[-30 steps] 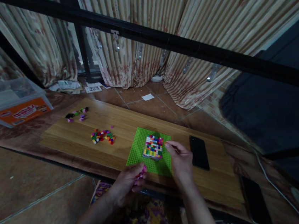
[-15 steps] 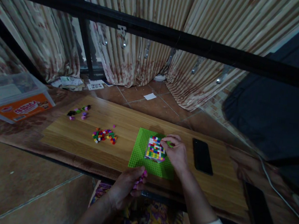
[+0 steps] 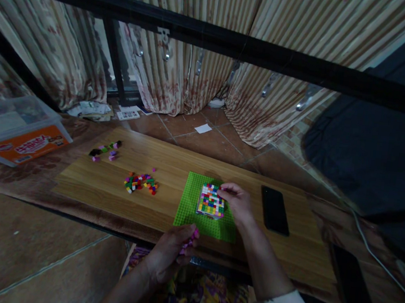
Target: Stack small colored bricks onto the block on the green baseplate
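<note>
On a long light-brown wooden board [image 3: 170,186], a square bright-green studded baseplate [image 3: 186,207] lies flat, and on it, near its middle, sits a boxy block of small multicoloured plastic bricks [image 3: 210,201]. The right hand [image 3: 238,204] reaches over the baseplate from its right side, thumb and forefinger brought close together at the block's far right corner; whether a brick is pinched between them I cannot tell. The left hand [image 3: 168,251] is curled closed around several small pink bricks [image 3: 190,243], just off the baseplate's near edge, with some of them showing between thumb and fingers.

Left of the baseplate lies a loose curved heap of mixed-colour bricks [image 3: 136,183], with a single pink brick [image 3: 154,169] just beyond it. Farther left, near the board's far corner, is a small scatter of black, green, pink and purple pieces [image 3: 104,149]. A black rectangular phone [image 3: 275,210] lies on the board, right of the right hand. Beyond the board's left end stands a clear plastic box with an orange label [image 3: 29,145].
</note>
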### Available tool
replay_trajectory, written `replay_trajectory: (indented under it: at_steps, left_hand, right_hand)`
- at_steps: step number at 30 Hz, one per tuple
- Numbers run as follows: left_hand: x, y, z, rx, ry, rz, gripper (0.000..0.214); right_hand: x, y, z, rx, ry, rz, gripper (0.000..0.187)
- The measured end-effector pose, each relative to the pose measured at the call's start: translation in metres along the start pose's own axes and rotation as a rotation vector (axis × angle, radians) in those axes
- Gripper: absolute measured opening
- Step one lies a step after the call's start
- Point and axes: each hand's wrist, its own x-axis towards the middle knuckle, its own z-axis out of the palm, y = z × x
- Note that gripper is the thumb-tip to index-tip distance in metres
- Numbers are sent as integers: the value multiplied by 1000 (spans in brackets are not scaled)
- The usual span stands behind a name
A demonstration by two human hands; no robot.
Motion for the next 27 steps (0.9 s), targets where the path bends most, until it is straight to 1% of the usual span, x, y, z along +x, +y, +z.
replay_trajectory:
  at_steps: [7, 9, 11, 13, 14, 16, 17, 18, 20, 22, 24, 27]
  left_hand:
    - [0, 0, 3, 26, 24, 10, 29]
    - [0, 0, 4, 36, 24, 17, 30]
    - [0, 0, 5, 35, 26, 26, 31]
    - [-1, 0, 6, 28, 34, 35, 31]
    - [-1, 0, 7, 26, 41, 40, 32]
    - [-1, 0, 9, 28, 54, 50, 32]
    - [-1, 0, 11, 32, 56, 56, 32]
    - [-1, 0, 13, 37, 55, 62, 32]
    - [0, -2, 17, 50, 41, 76, 33]
    - [1, -3, 21, 71, 13, 95, 33]
    - [2, -4, 25, 93, -21, 111, 32]
    - [2, -4, 30, 116, -51, 123, 31]
  right_hand:
    - [-2, 4, 3, 55, -1, 0, 25]
    - [-3, 5, 3, 56, 0, -11, 28]
    - [-7, 4, 0, 58, 21, -32, 35]
    - [-18, 1, -3, 46, 75, -77, 41]
    - [-26, -1, -6, 30, 108, -102, 40]
    - [-48, -8, -9, -22, 143, -140, 30]
    - [-60, -13, -10, -52, 114, -133, 24]
    - [-72, -17, -11, -81, 52, -128, 21]
    - [-95, -24, -10, -156, -114, -145, 18]
    - [-111, -29, -7, -196, -191, -159, 17]
    - [-120, -32, -6, -189, -206, -164, 16]
    - [-122, -33, -6, -154, -214, -165, 14]
